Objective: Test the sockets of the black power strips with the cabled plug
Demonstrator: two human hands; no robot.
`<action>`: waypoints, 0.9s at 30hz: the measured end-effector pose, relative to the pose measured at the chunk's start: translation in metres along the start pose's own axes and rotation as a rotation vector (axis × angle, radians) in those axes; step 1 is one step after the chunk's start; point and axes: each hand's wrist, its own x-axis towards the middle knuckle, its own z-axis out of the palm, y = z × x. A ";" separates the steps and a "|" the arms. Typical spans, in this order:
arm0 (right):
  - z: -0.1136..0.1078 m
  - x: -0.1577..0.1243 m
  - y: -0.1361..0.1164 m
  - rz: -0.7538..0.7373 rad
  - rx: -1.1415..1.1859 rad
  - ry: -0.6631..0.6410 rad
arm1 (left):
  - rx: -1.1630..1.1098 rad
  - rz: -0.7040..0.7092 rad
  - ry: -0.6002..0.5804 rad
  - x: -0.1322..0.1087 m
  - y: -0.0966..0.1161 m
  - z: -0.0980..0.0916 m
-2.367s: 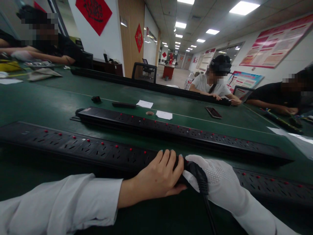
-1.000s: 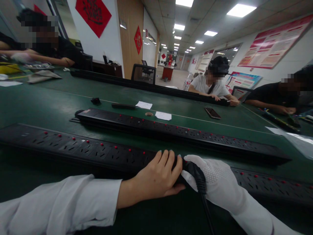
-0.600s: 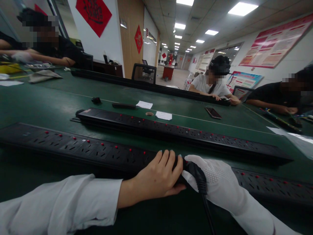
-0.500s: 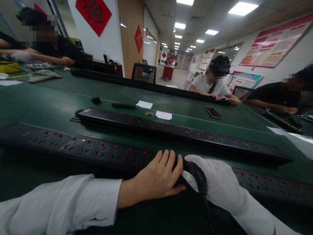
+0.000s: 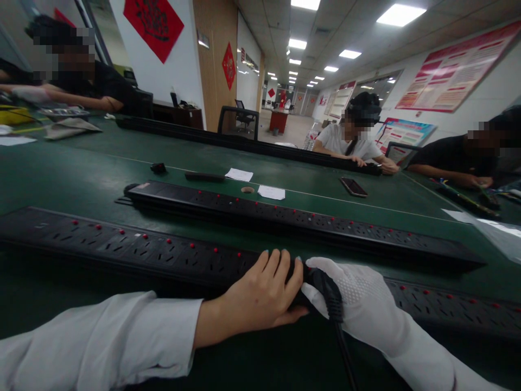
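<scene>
A long black power strip (image 5: pixel 163 255) with red buttons or lights beside its sockets lies across the green table in front of me. My left hand (image 5: pixel 264 290), bare, is closed over its middle, fingers over the far edge and thumb along the near side. Just to the right, my right hand (image 5: pixel 358 293), in a white dotted glove, grips a black plug (image 5: pixel 323 282) against the strip's top. The plug's cord (image 5: pixel 345 353) runs down toward me. Whether the prongs sit fully in a socket is hidden by plug and glove.
A second power strip (image 5: pixel 293 222) lies parallel behind. Beyond it are paper slips (image 5: pixel 271 192), a dark bar (image 5: pixel 204 177), a small black part (image 5: pixel 158 168), a table hole (image 5: pixel 247 190) and a phone (image 5: pixel 354 187). Co-workers sit around the table, one (image 5: pixel 366 144) handling another long strip (image 5: pixel 244 144).
Both hands keep their hold on the strip and the plug. The whole view has shifted very slightly; nothing else has visibly moved.
</scene>
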 end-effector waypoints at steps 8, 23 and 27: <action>-0.001 0.000 -0.001 -0.012 -0.038 0.036 | -0.005 0.004 -0.006 0.000 0.000 -0.001; -0.001 0.000 -0.001 0.001 -0.015 -0.009 | -0.003 -0.005 -0.001 0.000 -0.001 0.000; -0.001 -0.001 -0.001 -0.024 -0.029 0.033 | -0.002 -0.002 -0.004 0.000 -0.001 0.000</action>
